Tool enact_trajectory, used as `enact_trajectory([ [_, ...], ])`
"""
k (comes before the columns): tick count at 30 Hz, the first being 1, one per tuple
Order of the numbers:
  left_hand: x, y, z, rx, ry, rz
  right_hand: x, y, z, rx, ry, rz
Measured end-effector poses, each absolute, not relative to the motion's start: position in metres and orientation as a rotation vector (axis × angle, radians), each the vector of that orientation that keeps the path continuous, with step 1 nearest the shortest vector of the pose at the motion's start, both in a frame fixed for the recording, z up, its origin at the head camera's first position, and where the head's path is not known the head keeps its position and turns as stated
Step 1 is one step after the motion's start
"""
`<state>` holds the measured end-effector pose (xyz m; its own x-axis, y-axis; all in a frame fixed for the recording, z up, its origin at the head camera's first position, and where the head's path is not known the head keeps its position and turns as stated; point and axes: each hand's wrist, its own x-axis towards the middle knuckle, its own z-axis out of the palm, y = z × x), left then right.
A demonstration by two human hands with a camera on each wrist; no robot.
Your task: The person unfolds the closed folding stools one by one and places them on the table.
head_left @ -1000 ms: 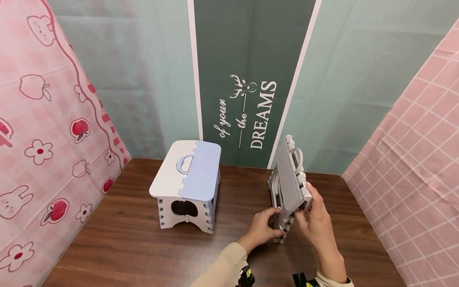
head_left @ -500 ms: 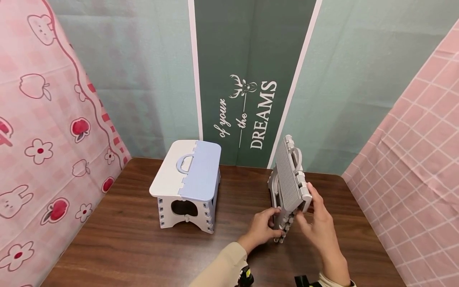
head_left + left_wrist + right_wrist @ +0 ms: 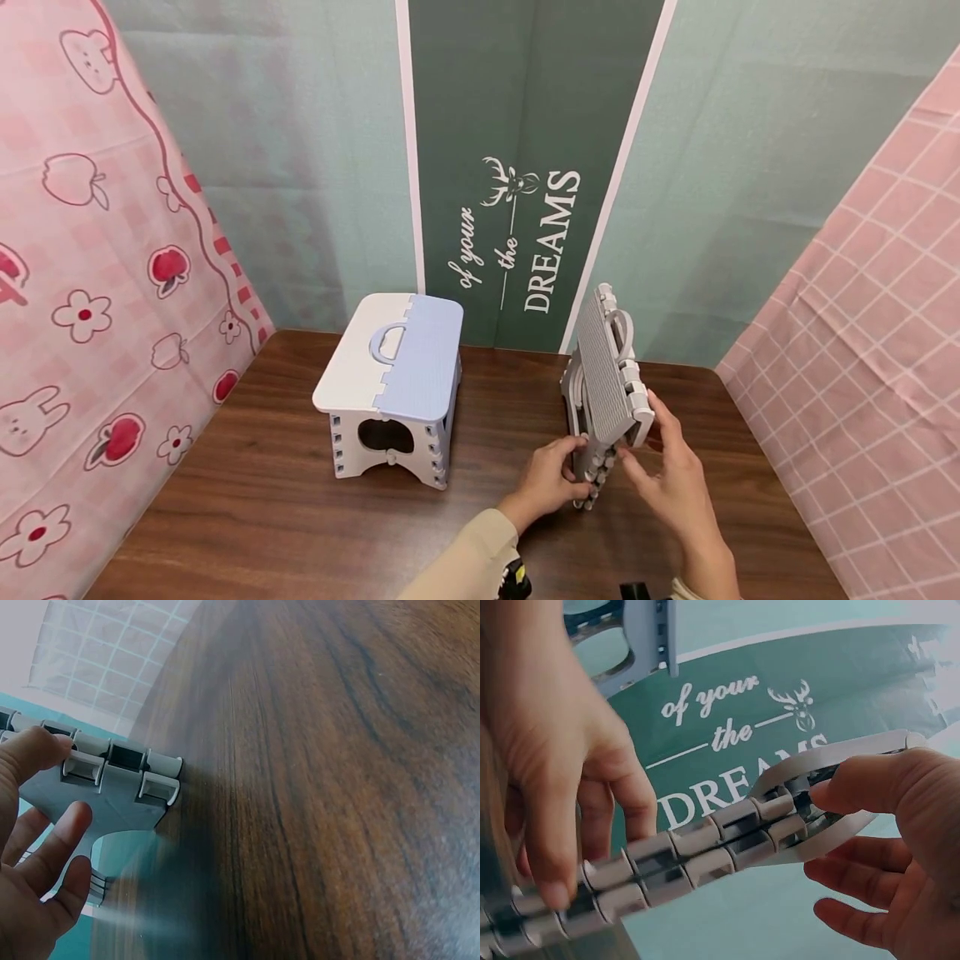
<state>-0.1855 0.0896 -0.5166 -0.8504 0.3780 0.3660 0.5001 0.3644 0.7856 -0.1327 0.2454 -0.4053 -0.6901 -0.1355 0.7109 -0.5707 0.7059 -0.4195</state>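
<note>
A grey folding step stool [image 3: 604, 375], mostly folded, stands on the right of the table, its carry handle up. My left hand [image 3: 546, 478] grips the low near end of the stool, thumb on the hinged leg edge and fingers on its left side. My right hand [image 3: 673, 475] holds the upper near corner. In the right wrist view, the right thumb [image 3: 862, 784] presses in where the seat halves part, while other fingers [image 3: 862, 881] show below, off the hinge. The left wrist view shows the leg's hinge knuckles [image 3: 124, 757] under the left thumb.
An unfolded white and blue step stool [image 3: 360, 358] stands to the left on the wooden table [image 3: 285, 517]. Behind hangs a green cloth backdrop [image 3: 517, 100] with lettering. Pink patterned cloths [image 3: 870, 333] close off both sides.
My right hand has shifted slightly down and right along the corner of the grey stool. My left hand and both stools look the same.
</note>
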Motion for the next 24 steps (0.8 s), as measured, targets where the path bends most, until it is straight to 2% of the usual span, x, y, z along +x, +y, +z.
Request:
enact_trajectory([
  [24,-0.187,0.088,-0.516,-0.791,-2.552,-1.55,-0.132,0.262,-0.443,0.361,-2.553,0.96],
])
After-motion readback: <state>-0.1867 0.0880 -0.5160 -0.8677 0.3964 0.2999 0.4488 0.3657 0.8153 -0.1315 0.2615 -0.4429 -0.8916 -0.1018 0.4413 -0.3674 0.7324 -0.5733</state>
